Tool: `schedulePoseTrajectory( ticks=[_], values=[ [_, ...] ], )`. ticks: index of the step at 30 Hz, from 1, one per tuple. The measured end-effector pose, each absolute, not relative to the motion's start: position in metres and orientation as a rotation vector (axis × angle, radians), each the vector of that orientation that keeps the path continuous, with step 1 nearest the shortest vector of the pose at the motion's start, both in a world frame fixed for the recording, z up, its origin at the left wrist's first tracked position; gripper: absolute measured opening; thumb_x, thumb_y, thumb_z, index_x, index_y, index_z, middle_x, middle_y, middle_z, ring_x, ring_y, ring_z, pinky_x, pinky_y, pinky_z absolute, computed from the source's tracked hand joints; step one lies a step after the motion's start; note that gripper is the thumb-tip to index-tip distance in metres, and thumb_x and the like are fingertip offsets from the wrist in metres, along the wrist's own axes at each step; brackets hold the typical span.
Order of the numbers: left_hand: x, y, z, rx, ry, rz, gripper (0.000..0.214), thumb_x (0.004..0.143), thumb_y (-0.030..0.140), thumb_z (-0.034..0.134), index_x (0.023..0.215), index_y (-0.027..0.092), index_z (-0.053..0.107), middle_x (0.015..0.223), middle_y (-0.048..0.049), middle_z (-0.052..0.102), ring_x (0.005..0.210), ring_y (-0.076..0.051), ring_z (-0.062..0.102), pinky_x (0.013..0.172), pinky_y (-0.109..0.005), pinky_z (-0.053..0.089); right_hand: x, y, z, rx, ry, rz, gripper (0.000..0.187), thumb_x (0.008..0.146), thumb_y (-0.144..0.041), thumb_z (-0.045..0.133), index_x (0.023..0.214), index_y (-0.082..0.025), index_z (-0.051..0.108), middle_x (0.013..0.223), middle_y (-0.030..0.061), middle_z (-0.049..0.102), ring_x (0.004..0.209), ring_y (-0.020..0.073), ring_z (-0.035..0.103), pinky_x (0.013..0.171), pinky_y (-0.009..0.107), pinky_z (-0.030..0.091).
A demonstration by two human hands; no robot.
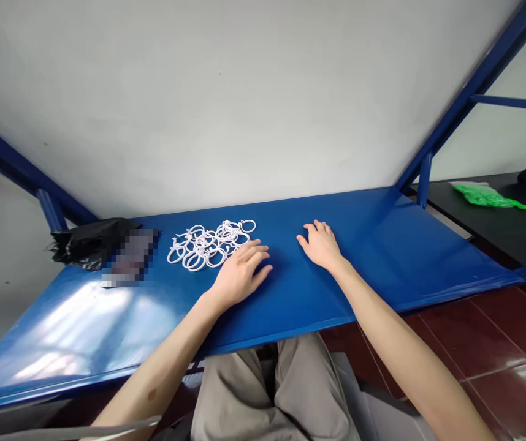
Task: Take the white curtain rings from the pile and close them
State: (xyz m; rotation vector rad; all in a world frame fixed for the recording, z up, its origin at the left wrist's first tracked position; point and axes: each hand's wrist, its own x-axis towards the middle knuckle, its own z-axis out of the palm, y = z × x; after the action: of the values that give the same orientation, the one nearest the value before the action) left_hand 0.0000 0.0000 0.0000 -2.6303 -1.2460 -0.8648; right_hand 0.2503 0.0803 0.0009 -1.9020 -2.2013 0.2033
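Observation:
A loose pile of white rings [205, 245], each with a small knob or knot-like bump, lies on the blue table [285, 294]; I cannot make out their exact kind. Right beside the pile, at its near right edge, is my left hand [241, 274]. Its thumb stands apart from the fingers, nothing shows in it, and it covers a little of the pile. Farther right, my right hand [320, 244] rests palm down on the bare tabletop with fingers apart, holding nothing.
A crumpled black plastic bag [91, 242] and a blurred-out flat object [132, 257] lie at the table's left. Blue metal beams [469, 98] flank the table. On a dark table [456, 214] at right sits a bag of bright green items [484, 195]. A wall rises behind.

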Motion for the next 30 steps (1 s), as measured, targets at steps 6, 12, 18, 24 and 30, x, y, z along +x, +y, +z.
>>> schedulePoseTrajectory(
  ticks=[6,12,18,24,30],
  values=[
    [0.0136,-0.0105,0.0004,-2.925,-1.186,-0.696,0.027,0.101,0.033,0.052,0.121,0.02,0.063,0.133,-0.0083,0.068,0.132,-0.026,0.059,0.108,-0.045,0.055,0.2476,0.0769,0.0079,-1.911,-2.211,0.201,0.055,0.104,-0.043,0.041,0.146,-0.01,0.05,0.158,0.0227,0.039,0.15,0.0382,0.031,0.121,0.052,0.026],
    [0.012,-0.01,0.0037,-2.962,-1.268,-0.694,0.022,0.101,0.031,0.051,0.115,0.021,0.064,0.134,-0.0075,0.068,0.132,-0.025,0.059,0.108,-0.044,0.055,0.2483,0.0774,0.0084,-1.901,-2.218,0.182,0.055,0.103,-0.043,0.041,0.145,-0.01,0.051,0.156,0.0228,0.042,0.148,0.0385,0.034,0.12,0.051,0.029],
    [0.0127,-0.0103,0.0072,-2.99,-1.294,-0.707,0.02,0.101,0.03,0.049,0.11,0.021,0.065,0.133,-0.0072,0.068,0.131,-0.025,0.059,0.107,-0.044,0.055,0.2493,0.0794,0.0059,-1.911,-2.207,0.181,0.056,0.103,-0.045,0.041,0.145,-0.01,0.051,0.156,0.0233,0.042,0.148,0.0396,0.034,0.119,0.052,0.03],
    [0.0125,-0.0098,0.0068,-2.998,-1.303,-0.721,0.02,0.1,0.029,0.049,0.109,0.021,0.065,0.133,-0.007,0.068,0.132,-0.024,0.059,0.107,-0.043,0.055,0.2512,0.081,0.0019,-1.898,-2.204,0.172,0.056,0.103,-0.047,0.04,0.145,-0.012,0.051,0.156,0.0222,0.042,0.148,0.0388,0.035,0.118,0.052,0.031],
    [0.0119,-0.0098,0.0061,-3.0,-1.297,-0.747,0.019,0.1,0.028,0.049,0.109,0.022,0.065,0.133,-0.0066,0.068,0.131,-0.024,0.06,0.106,-0.043,0.055,0.2513,0.0814,0.0027,-1.902,-2.209,0.155,0.055,0.102,-0.046,0.04,0.144,-0.012,0.052,0.155,0.022,0.043,0.147,0.038,0.035,0.118,0.052,0.031]
  ],
)
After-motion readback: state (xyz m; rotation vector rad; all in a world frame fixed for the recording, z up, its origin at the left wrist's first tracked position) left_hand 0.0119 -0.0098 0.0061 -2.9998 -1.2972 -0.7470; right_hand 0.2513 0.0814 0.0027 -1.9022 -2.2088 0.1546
